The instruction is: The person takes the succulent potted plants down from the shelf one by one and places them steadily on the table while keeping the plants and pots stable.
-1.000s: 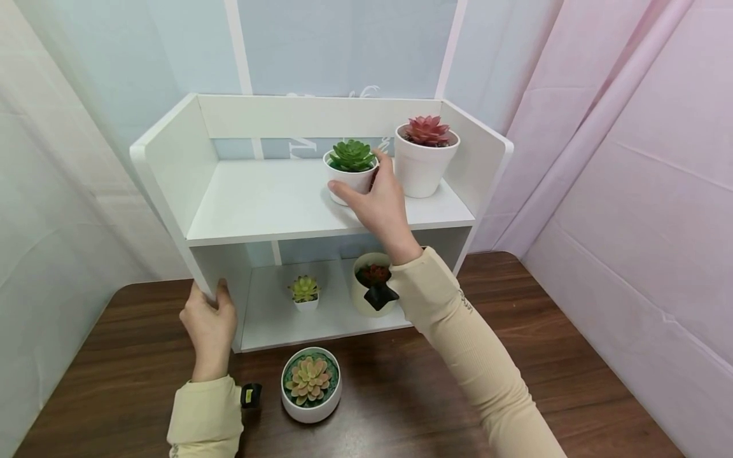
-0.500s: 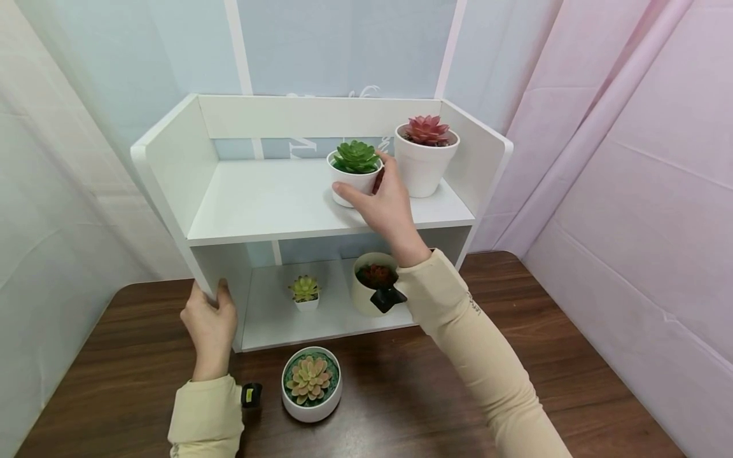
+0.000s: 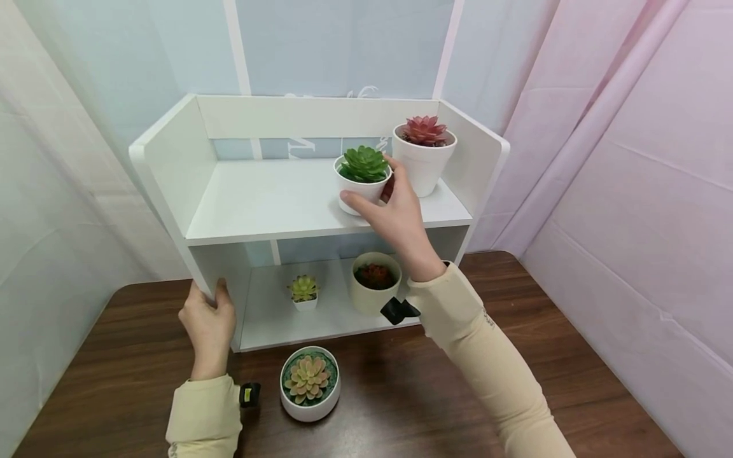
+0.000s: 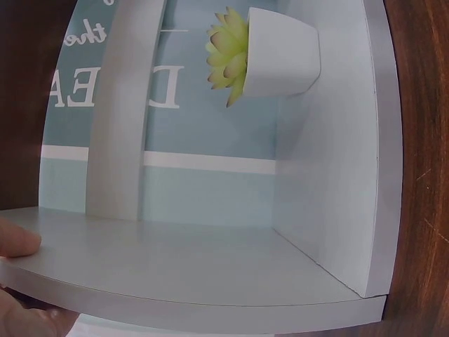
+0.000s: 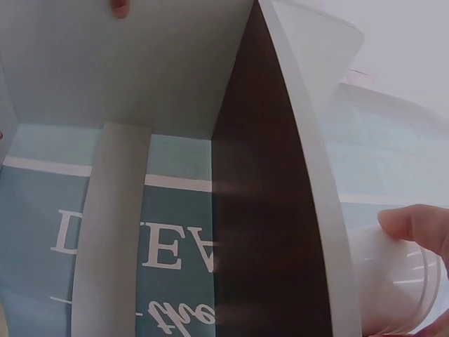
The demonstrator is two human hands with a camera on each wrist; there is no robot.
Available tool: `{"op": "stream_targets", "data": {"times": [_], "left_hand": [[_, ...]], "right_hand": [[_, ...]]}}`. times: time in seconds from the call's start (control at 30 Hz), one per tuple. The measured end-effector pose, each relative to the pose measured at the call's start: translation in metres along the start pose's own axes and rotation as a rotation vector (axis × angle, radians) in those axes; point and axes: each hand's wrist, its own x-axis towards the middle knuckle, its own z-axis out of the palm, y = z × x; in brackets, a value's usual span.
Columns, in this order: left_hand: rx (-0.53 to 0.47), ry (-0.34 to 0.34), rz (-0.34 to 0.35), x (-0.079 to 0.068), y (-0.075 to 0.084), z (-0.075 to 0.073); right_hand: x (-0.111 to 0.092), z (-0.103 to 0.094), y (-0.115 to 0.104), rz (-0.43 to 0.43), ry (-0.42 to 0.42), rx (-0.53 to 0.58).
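Observation:
My right hand (image 3: 396, 207) grips a small white pot with a green succulent (image 3: 364, 172), thumb on its front and fingers round its right side. The pot stands near the front edge of the white shelf's upper board (image 3: 263, 197). In the right wrist view the thumb presses on the white pot (image 5: 393, 281). With my left hand (image 3: 209, 321) I pinch the shelf's left side panel (image 3: 220, 267); the left wrist view shows fingertips (image 4: 17, 239) on both faces of that panel. A larger white pot with a red succulent (image 3: 425, 156) stands right of the green one.
On the lower board sit a small yellow-green succulent in a white pot (image 3: 305, 292) and a cream pot with a dark red plant (image 3: 375, 283). A round white bowl with a peach succulent (image 3: 310, 385) stands on the brown table (image 3: 401, 394) in front.
My right hand has brought the green succulent's pot right and toward the front edge of the upper board. The left hand keeps its hold on the side panel.

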Motion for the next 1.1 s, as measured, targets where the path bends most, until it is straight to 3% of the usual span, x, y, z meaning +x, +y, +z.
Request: {"op": "stream_targets", "data": {"times": [0.53, 1.1], "left_hand": [[-0.011, 0.007, 0.000, 0.000, 0.000, 0.000], [-0.009, 0.005, 0.002, 0.000, -0.001, 0.000]], "right_hand": [[-0.034, -0.013, 0.001, -0.125, -0.026, 0.063], [-0.076, -0.021, 0.009, -0.165, -0.080, 0.031]]}}
